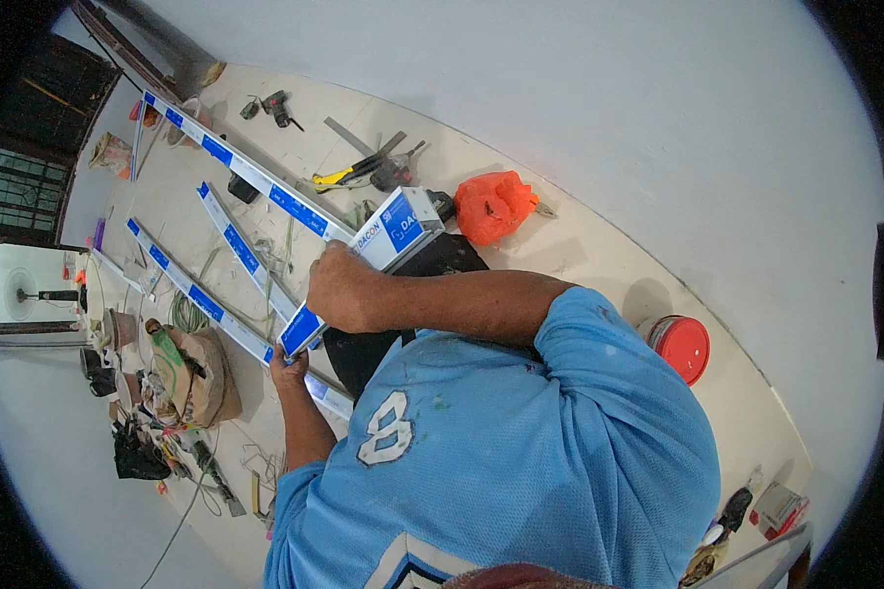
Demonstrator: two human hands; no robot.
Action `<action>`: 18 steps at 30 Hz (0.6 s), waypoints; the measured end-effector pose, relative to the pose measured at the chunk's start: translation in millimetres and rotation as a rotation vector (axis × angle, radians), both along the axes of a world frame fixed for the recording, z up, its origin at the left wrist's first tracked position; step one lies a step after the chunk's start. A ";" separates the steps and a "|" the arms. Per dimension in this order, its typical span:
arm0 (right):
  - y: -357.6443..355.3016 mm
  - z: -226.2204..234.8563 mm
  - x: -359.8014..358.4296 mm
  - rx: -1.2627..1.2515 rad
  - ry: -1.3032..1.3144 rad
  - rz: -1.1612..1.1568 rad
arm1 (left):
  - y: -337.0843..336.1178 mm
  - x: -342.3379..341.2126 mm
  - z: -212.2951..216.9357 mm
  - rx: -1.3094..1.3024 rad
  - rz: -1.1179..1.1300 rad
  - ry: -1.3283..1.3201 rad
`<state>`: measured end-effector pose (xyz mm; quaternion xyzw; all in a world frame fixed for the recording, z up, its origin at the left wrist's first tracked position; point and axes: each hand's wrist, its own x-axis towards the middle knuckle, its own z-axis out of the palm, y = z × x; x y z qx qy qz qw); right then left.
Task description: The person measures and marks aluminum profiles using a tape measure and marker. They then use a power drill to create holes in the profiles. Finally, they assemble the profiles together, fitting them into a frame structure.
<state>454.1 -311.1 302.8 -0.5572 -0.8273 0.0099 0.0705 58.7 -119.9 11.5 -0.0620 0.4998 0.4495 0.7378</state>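
One light-blue jersey [521, 442] covers the person's torso, nearest the camera. Before it, the right hand [347, 288] curls around a blue-and-white profile [393, 236], hiding its middle, and the left hand [290, 369] grasps its lower end. The profile slants above the tiled floor [580, 265]. Past its upper end sits an orange-red plastic bag [491, 206]; a red-lidded bucket [681, 350] stands near the floor's wall-side edge. Beyond the hands, two blue-and-white strips [236, 240] lie on the floor, with a longer strip [255, 177] beside them, its near end hidden. Farther out are a tan sack [211, 378], coiled wire [189, 312], a yellow-handled tool [336, 177], a cordless drill [278, 106] and, farthest, a fan [20, 293].
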 end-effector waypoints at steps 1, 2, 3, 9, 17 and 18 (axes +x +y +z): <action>1.3 0.8 -3.1 0.011 0.003 0.024 | 0.3 -7.6 0.3 0.014 0.020 0.032; 1.8 -1.1 -5.2 0.047 0.030 0.009 | -0.5 -13.8 1.6 0.027 0.040 0.060; 2.6 -8.8 -5.0 0.072 0.045 -0.002 | -5.4 -8.7 3.5 0.045 0.054 0.112; -12.1 -67.6 33.9 0.120 0.239 -0.047 | -20.7 -1.6 15.5 0.210 0.058 0.112; 23.8 -160.5 82.2 0.021 0.214 -0.150 | -7.7 39.8 16.6 0.290 0.009 0.340; 37.3 -173.1 83.2 0.038 0.238 -0.137 | 0.8 42.5 13.3 0.268 -0.039 0.474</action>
